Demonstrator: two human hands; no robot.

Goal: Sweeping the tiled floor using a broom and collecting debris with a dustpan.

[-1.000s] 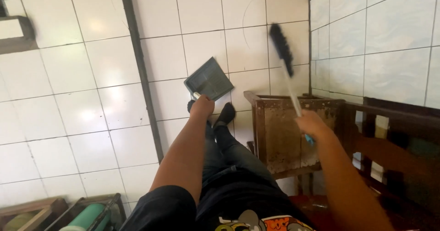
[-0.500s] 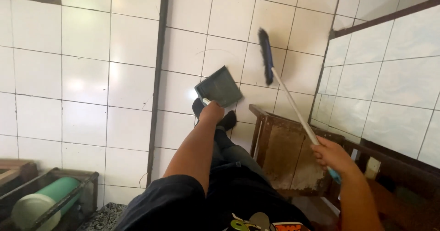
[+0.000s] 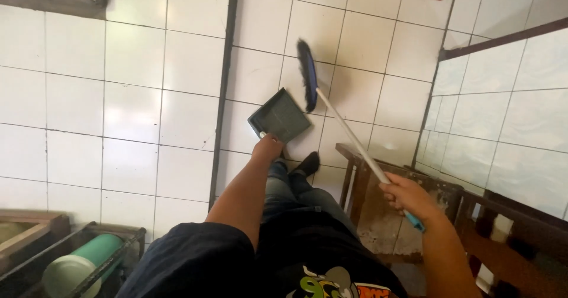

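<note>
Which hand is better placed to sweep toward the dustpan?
Right, probably. The right hand grips the brush handle, its bristles just above the dustpan rim. The left hand only holds the dustpan.

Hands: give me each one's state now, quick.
Left hand: closed, grip on the dark grey plastic dustpan.
Right hand: closed, grip on the white-handled, dark-bristled broom.
</note>
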